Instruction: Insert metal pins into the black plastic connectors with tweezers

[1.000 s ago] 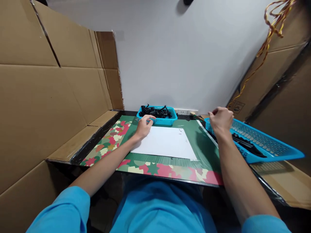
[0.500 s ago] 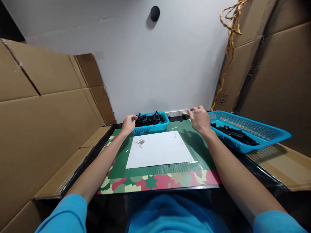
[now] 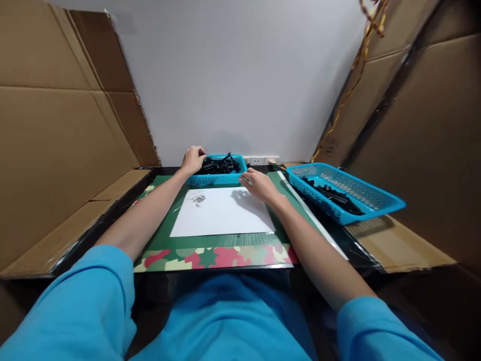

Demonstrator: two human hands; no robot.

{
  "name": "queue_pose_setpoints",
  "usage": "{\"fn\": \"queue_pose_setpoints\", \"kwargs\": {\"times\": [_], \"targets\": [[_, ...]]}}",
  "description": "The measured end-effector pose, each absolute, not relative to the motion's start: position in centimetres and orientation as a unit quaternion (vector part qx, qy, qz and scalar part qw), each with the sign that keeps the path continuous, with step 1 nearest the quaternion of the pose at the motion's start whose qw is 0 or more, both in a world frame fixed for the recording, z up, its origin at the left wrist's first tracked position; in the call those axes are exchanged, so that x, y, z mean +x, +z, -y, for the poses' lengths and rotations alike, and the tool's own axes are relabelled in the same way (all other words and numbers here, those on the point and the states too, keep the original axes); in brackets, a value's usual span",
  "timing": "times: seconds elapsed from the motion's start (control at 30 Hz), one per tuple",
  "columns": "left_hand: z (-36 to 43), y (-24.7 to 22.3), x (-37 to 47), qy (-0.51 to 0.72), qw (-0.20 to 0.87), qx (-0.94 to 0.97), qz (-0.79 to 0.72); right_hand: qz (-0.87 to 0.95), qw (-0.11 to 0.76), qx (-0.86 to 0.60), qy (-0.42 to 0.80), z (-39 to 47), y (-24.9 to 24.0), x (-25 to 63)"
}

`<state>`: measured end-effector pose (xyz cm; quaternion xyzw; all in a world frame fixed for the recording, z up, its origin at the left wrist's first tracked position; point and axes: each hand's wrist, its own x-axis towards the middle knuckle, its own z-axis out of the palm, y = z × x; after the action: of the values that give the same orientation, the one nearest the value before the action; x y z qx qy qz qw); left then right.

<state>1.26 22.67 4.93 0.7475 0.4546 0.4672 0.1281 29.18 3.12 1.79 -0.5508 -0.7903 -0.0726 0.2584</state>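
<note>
My left hand (image 3: 194, 159) is at the left end of the smaller blue basket (image 3: 214, 179), its curled fingertips over the black parts (image 3: 223, 164) inside; whether they pinch a part is too small to tell. Above the right back part of the white paper (image 3: 221, 215) hovers my right hand (image 3: 259, 183), near the basket's front right corner. Its fingers are bent together, and anything between them cannot be made out. A small pile of tiny metallic pieces (image 3: 199, 200) lies on the paper's back left area.
The larger blue basket (image 3: 383, 200) holds long black parts (image 3: 336, 196) at the right. Under the paper is a green mat (image 3: 161, 220) with a patterned front edge. Cardboard walls (image 3: 67, 125) stand on both sides, and a twisted yellow cord (image 3: 347, 95) hangs at the right.
My right hand has moved left, from beside the larger basket to above the paper. My left hand stays at the smaller basket. The camera view has shifted.
</note>
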Motion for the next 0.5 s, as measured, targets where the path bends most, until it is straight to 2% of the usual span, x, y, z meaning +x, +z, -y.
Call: {"fn": "queue_pose_setpoints", "kwargs": {"times": [0.1, 0.2, 0.27, 0.33, 0.5], "targets": [[-20.1, 5.8, 0.5, 0.559, 0.201, 0.69, -0.413, 0.806, 0.271, -0.525, -0.034, -3.5, 2.0, 28.9], [-16.0, 5.7, -0.6, 0.641, 0.396, 0.569, -0.329, 0.827, 0.24, -0.507, 0.043, -4.3, 2.1, 30.0], [-13.2, 4.9, -1.3, 0.604, 0.553, 0.511, -0.262, 0.839, 0.209, -0.493, 0.091, -5.0, 1.9, 31.5], [-11.0, 3.7, -1.6, 0.527, 0.654, 0.493, -0.226, 0.832, 0.177, -0.51, 0.127, -5.8, 1.5, 33.5], [-7.4, 1.0, -0.3, 0.444, 0.738, 0.449, -0.237, 0.814, 0.167, -0.528, 0.175, -6.4, 0.9, 37.5]]}}
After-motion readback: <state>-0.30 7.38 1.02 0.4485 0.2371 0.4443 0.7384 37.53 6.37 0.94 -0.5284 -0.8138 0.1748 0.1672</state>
